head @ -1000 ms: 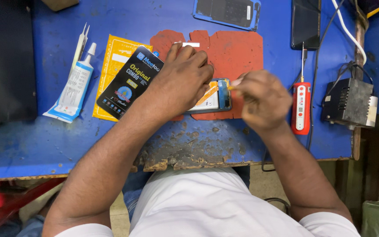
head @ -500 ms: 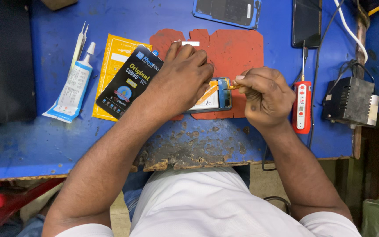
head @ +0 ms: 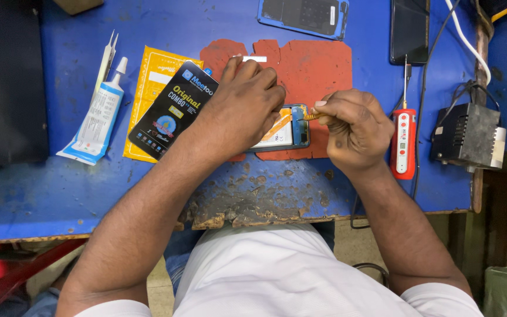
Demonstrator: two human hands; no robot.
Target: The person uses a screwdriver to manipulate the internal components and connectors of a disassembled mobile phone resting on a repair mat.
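Glue tube (head: pixel 98 114) left, screwdriver (head: pixel 403 141) right, bench front free
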